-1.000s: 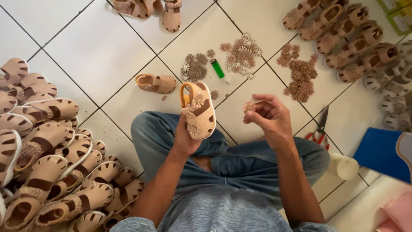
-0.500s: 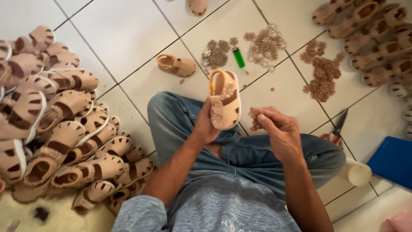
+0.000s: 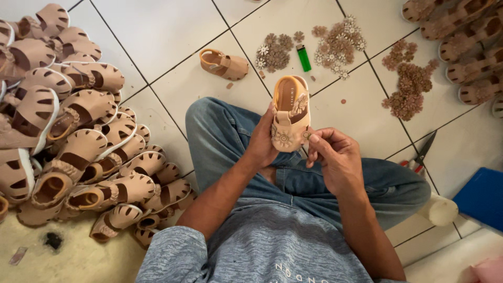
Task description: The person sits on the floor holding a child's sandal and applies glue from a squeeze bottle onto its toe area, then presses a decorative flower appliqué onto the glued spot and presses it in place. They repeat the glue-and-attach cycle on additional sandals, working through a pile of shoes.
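My left hand grips a small tan sandal by its side, sole away from me, above my lap. A flower ornament sits on the sandal's front strap. My right hand is beside the sandal's toe, thumb and forefinger pinched on a small piece right at the strap. I sit on the tiled floor in blue jeans.
A large heap of tan sandals lies to my left, more sandals at the top right. One single sandal, piles of flower ornaments, a green lighter, scissors and a blue box lie about.
The view has shifted and come closer. My right hand has moved up to the sandal's toe, and the sandal has stayed in my left hand.
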